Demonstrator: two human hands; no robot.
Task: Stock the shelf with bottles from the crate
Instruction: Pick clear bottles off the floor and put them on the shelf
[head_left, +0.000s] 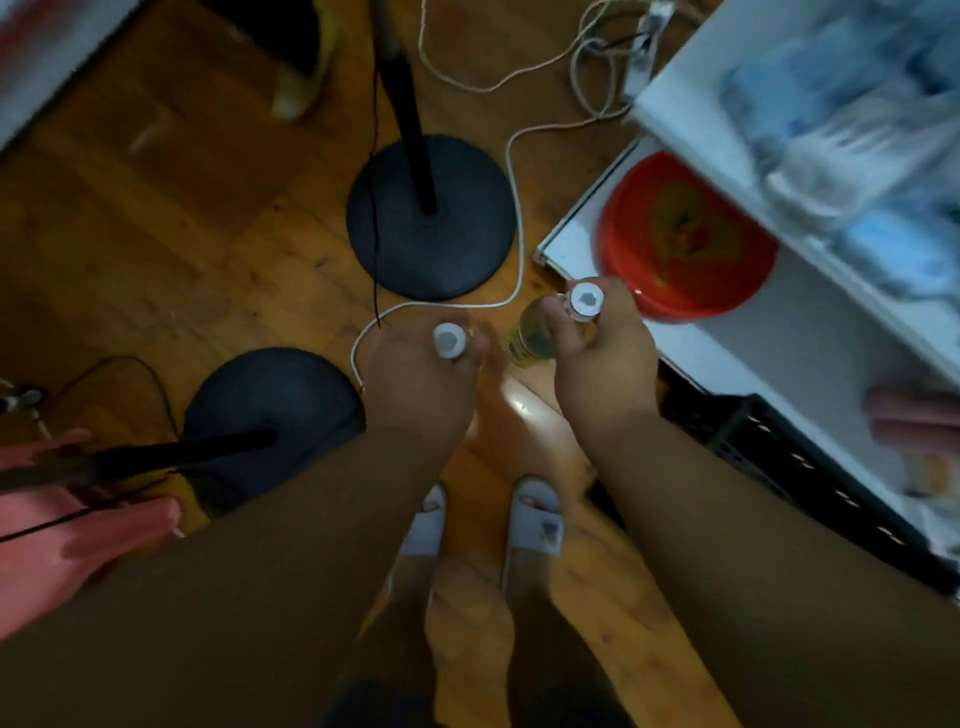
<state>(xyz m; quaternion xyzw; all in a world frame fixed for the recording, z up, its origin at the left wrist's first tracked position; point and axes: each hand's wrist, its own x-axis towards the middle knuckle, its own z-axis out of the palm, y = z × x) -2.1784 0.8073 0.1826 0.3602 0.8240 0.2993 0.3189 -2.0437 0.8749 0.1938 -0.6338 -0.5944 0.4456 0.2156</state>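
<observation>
Bottles fill both our hands, held upright over the wooden floor (171, 218). Our right hand (602, 364) curls its fingers round the neck of a yellow-filled bottle (535, 332) with a white cap, just beside the white shelf's (727, 364) lower front edge. Our left hand (415, 384) grips a second bottle (451, 340) by its capped top. A black crate (779, 457) sits below the shelf, a red basin (685, 239) on it.
</observation>
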